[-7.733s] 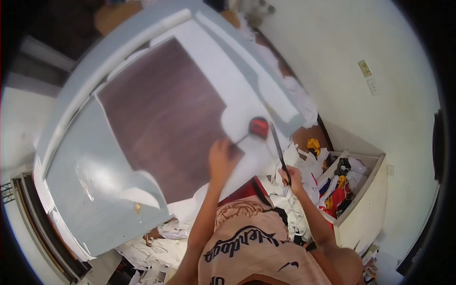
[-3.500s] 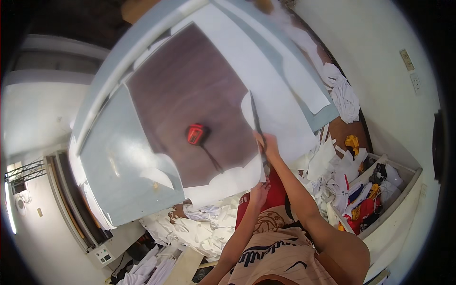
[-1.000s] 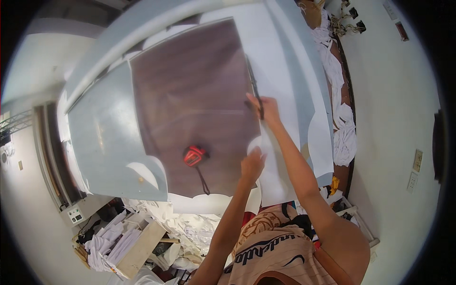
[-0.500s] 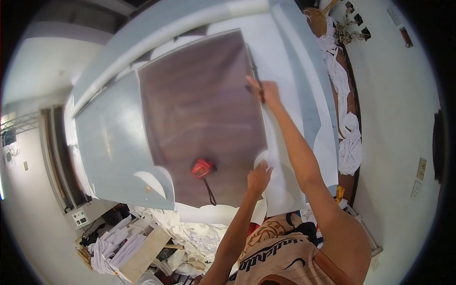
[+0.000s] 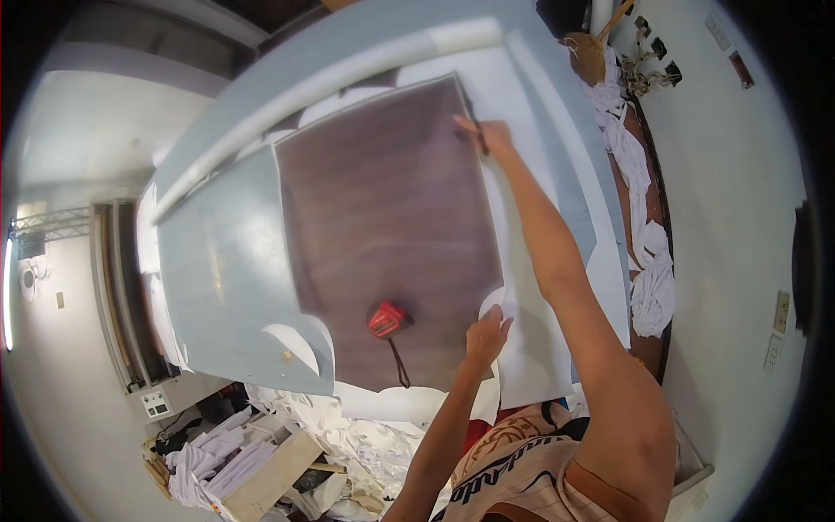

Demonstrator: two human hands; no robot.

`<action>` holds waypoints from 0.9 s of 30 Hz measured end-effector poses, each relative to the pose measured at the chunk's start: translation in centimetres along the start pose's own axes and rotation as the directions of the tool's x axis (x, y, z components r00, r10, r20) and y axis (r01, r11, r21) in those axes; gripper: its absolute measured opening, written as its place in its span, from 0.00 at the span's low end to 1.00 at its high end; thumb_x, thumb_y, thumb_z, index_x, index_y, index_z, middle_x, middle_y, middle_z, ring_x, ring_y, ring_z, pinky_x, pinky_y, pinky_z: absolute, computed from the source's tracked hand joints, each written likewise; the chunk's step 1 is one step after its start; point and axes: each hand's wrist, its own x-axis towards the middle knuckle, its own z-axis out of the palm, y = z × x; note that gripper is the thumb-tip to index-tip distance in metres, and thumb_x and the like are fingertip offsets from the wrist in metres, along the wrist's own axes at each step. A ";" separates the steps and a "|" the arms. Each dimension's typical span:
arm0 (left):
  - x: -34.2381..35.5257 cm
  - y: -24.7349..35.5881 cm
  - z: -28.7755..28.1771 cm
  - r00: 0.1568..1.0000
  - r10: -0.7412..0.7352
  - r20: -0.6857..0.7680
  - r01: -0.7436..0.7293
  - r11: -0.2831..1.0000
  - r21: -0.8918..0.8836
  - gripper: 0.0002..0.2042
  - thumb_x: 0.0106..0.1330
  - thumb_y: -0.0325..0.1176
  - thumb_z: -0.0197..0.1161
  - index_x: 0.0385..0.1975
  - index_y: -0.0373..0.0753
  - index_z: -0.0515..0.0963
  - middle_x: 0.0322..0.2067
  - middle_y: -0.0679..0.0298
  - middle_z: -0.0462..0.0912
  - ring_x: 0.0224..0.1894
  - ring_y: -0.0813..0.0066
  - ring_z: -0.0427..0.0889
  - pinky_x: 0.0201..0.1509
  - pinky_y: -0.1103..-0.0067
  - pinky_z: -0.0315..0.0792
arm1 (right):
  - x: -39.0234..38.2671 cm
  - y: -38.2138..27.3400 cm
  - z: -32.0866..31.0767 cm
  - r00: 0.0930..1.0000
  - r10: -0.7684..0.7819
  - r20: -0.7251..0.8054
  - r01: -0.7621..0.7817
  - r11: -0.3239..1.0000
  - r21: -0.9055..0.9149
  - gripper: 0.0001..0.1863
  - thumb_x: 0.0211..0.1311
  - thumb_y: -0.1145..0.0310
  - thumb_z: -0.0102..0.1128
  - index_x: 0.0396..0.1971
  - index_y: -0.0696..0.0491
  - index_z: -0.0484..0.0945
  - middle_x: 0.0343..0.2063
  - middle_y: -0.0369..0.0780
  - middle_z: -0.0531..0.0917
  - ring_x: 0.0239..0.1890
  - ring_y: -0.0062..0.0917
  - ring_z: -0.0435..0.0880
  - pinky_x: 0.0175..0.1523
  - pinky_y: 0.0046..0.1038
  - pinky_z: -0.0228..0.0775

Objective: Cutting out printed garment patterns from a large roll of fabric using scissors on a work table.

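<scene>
A large brown, slightly see-through sheet (image 5: 391, 209) with curved notches at its near corners lies on white material (image 5: 531, 287). At its right edge, near the far right corner, my right hand (image 5: 496, 137) is closed round the handles of dark scissors (image 5: 483, 139). Their blades point along that edge, partly lost against the sheet. My left hand (image 5: 487, 337) is at the near right notch, its fingers together on the edge of the white material; the exact grip is partly hidden. A red and black tape measure (image 5: 387, 320) with a dark wrist strap rests on the brown sheet.
A long white roll (image 5: 322, 96) lies across the far side of the pale blue table (image 5: 230, 235). A curved white offcut (image 5: 296, 346) sits at the near left. Heaped white scraps (image 5: 365, 448) and a box of folded cloth (image 5: 270, 465) are below. White cloth (image 5: 652, 296) hangs along the right.
My right hand and the scissors have moved farther along the right edge toward the far corner. My left hand stays by the notch. The whole view has shifted slightly.
</scene>
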 end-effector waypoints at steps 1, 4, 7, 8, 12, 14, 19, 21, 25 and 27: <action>-0.2 0.1 0.1 1.000 0.008 -0.004 -0.008 1.000 -0.005 0.15 0.70 0.42 0.63 0.37 0.39 0.68 0.35 0.54 0.84 0.34 0.45 0.84 0.36 0.57 0.76 | -0.6 -0.1 -0.5 1.000 -0.020 -0.001 0.020 1.000 -0.014 0.30 0.42 0.43 0.82 0.11 0.52 0.74 0.10 0.34 0.75 0.11 0.20 0.74 0.20 0.25 0.67; -0.9 0.3 0.7 0.996 0.048 -0.076 -0.048 0.999 -0.005 0.16 0.70 0.45 0.63 0.36 0.39 0.69 0.34 0.53 0.83 0.34 0.45 0.83 0.36 0.57 0.75 | -4.9 0.8 -2.9 0.994 -0.103 -0.040 0.093 0.973 -0.211 0.32 0.44 0.40 0.80 0.09 0.52 0.73 0.08 0.34 0.73 0.10 0.20 0.73 0.20 0.25 0.66; -2.5 -1.5 1.0 0.982 0.064 -0.178 -0.035 0.986 0.161 0.20 0.71 0.52 0.58 0.46 0.38 0.75 0.35 0.53 0.82 0.31 0.47 0.84 0.33 0.58 0.78 | -12.9 1.9 -4.5 0.996 -0.092 -0.014 0.083 0.942 -0.325 0.34 0.47 0.38 0.78 0.07 0.52 0.72 0.07 0.34 0.72 0.09 0.19 0.72 0.18 0.26 0.63; -3.0 -1.5 1.5 0.977 0.065 -0.202 -0.031 0.986 0.165 0.21 0.70 0.52 0.59 0.46 0.38 0.75 0.35 0.53 0.82 0.31 0.48 0.84 0.33 0.58 0.78 | -14.8 2.6 -6.8 0.995 -0.102 0.007 0.097 0.925 -0.366 0.34 0.47 0.38 0.77 0.07 0.52 0.72 0.06 0.34 0.72 0.09 0.19 0.71 0.17 0.26 0.62; -5.4 -1.2 1.8 0.933 0.020 -0.360 0.003 0.998 0.063 0.21 0.67 0.50 0.64 0.47 0.38 0.76 0.35 0.55 0.82 0.33 0.51 0.85 0.34 0.60 0.78 | -25.3 4.0 -13.8 0.992 -0.110 0.058 0.124 0.862 -0.491 0.33 0.51 0.42 0.78 0.07 0.51 0.70 0.06 0.32 0.70 0.09 0.16 0.70 0.17 0.23 0.60; -6.0 1.1 2.5 0.914 -0.119 -0.388 0.121 0.992 -0.020 0.22 0.64 0.47 0.68 0.48 0.37 0.76 0.41 0.54 0.82 0.44 0.52 0.84 0.44 0.60 0.77 | -28.0 5.9 -20.8 0.991 -0.112 0.074 0.134 0.868 -0.479 0.31 0.51 0.46 0.79 0.08 0.51 0.71 0.07 0.32 0.71 0.09 0.15 0.70 0.17 0.22 0.59; -3.2 6.9 6.2 0.887 -0.033 -0.460 0.065 0.996 0.055 0.28 0.62 0.45 0.70 0.58 0.38 0.73 0.55 0.49 0.76 0.60 0.46 0.73 0.59 0.54 0.68 | -30.7 3.7 -31.1 0.995 0.030 0.095 0.016 0.893 -0.451 0.26 0.53 0.54 0.80 0.11 0.52 0.73 0.08 0.31 0.72 0.10 0.14 0.70 0.16 0.20 0.56; 0.5 11.1 8.3 0.821 0.140 -0.554 -0.099 0.990 0.103 0.32 0.62 0.47 0.69 0.65 0.41 0.70 0.64 0.46 0.68 0.67 0.43 0.65 0.65 0.51 0.61 | -27.6 2.7 -34.7 0.990 0.014 0.140 0.050 0.895 -0.443 0.26 0.54 0.55 0.80 0.11 0.51 0.73 0.08 0.31 0.72 0.10 0.14 0.69 0.16 0.20 0.56; 9.8 22.3 11.3 0.849 0.354 -0.392 -0.259 0.926 0.274 0.37 0.65 0.55 0.64 0.71 0.44 0.64 0.74 0.47 0.54 0.76 0.44 0.52 0.74 0.49 0.50 | -21.7 1.8 -42.1 0.968 -0.060 0.244 0.161 0.892 -0.422 0.26 0.55 0.55 0.79 0.11 0.52 0.71 0.09 0.31 0.72 0.10 0.13 0.69 0.17 0.20 0.56; 10.8 24.7 14.4 0.889 0.288 -0.356 -0.186 0.937 0.294 0.38 0.66 0.57 0.61 0.72 0.44 0.63 0.75 0.48 0.52 0.76 0.45 0.50 0.75 0.47 0.48 | -17.3 0.4 -47.4 0.947 -0.130 0.293 0.260 0.845 -0.467 0.27 0.56 0.57 0.78 0.11 0.53 0.69 0.09 0.30 0.70 0.11 0.13 0.67 0.17 0.21 0.55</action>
